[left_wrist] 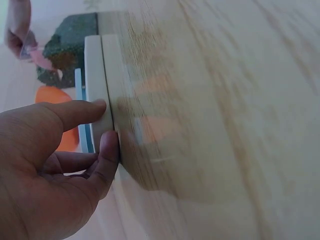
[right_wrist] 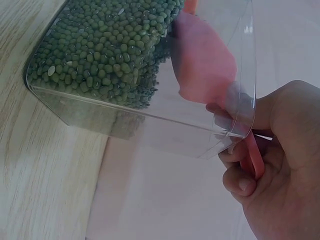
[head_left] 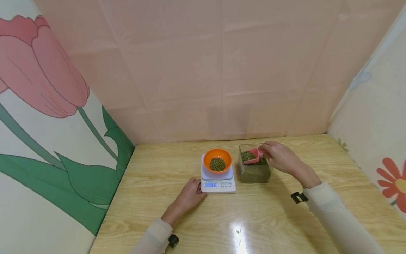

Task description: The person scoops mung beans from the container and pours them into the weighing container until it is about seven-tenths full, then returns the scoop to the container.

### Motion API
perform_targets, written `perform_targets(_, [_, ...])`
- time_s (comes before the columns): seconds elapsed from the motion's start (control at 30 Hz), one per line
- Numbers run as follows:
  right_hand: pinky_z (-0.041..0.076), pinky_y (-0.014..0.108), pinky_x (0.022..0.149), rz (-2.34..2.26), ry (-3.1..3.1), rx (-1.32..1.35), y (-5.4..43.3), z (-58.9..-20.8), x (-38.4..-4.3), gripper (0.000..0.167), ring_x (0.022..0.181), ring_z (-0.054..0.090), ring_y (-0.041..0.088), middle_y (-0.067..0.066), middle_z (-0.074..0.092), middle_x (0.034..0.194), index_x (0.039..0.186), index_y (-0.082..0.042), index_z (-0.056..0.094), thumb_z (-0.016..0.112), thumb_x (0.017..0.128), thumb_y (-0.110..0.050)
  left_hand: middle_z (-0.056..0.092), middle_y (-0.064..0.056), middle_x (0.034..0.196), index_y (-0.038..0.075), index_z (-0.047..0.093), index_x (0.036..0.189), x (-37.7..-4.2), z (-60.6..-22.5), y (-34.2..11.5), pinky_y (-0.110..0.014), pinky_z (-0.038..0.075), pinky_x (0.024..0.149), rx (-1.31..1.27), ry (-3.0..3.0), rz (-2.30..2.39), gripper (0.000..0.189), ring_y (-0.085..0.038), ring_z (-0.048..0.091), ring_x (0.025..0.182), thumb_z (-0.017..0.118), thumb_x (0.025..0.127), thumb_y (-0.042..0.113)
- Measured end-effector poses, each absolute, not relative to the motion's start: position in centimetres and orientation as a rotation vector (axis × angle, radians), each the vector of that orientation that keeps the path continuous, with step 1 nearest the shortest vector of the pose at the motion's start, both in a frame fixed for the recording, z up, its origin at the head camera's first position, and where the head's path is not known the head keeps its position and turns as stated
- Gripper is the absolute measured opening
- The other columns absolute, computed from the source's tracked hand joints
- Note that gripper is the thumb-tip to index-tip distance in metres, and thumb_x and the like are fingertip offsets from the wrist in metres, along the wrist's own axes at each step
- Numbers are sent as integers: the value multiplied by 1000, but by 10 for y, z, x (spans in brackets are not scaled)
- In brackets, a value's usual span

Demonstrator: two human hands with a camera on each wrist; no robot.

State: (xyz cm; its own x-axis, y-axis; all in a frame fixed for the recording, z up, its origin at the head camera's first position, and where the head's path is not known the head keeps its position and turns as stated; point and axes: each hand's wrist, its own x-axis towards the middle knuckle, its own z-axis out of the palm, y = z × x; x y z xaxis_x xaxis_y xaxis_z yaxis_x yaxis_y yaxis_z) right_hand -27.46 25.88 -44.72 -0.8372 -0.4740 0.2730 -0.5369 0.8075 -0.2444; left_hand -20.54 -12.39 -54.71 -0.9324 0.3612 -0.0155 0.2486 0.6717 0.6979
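Observation:
A white kitchen scale (head_left: 219,187) stands on the table with its display lit, reading what looks like 112. On its platform sits an orange bowl (head_left: 217,152) with green mung beans (head_left: 217,164) in the bottom. My left hand (head_left: 190,195) grips the scale's front left corner, one digit lying on its front face (left_wrist: 95,95). To the right of the scale is a clear square container (right_wrist: 165,117) partly filled with mung beans (right_wrist: 100,50). My right hand (head_left: 280,157) holds a pink scoop (right_wrist: 205,60) by its handle, the scoop's head inside the container above the beans.
The wooden table (head_left: 158,165) meets a pink covered wall (head_left: 177,88) at the back. A tulip mural (head_left: 47,70) covers the left wall, and a red flower (head_left: 391,180) is painted on the right one.

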Motion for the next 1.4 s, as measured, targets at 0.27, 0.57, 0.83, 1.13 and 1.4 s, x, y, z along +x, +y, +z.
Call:
perform_targets(0.27, [56,60,94,480,-2768,773,263,-448,-274,20,106,72,42,20,75,115,119,2,73,68,102,-7,55,-5,93,8,70,133,-207,-545,-123,-23,37,68,516,2744,1093,36,-14,45,89,77,99,16])
perform_targets(0.57, [56,60,94,518,-2753,751,265,-450,-272,19,105,72,41,19,75,114,119,1,73,67,103,-8,55,-8,92,9,71,129,-206,-544,-123,-23,36,69,530,2759,1081,32,-14,44,88,77,98,15])
perform_targets(0.83, [56,59,92,554,-2769,738,267,-452,-272,19,103,71,39,17,74,111,119,2,72,65,104,-8,54,-8,91,7,71,127,-205,-545,-123,-22,36,68,530,2753,1090,31,-14,44,87,77,97,13])
perform_targets(1.13, [55,60,93,584,-2770,722,269,-453,-272,20,104,71,40,17,74,112,120,2,72,65,105,-8,55,-7,92,8,71,128,-205,-544,-124,-22,36,68,537,2742,1099,30,-14,44,87,77,98,14])
perform_targets(1.4, [55,60,93,606,-2755,701,270,-454,-271,19,104,71,40,18,75,112,120,1,72,64,106,-9,55,-8,93,8,71,128,-205,-546,-124,-22,37,68,528,2745,1091,31,-13,44,87,77,98,14])
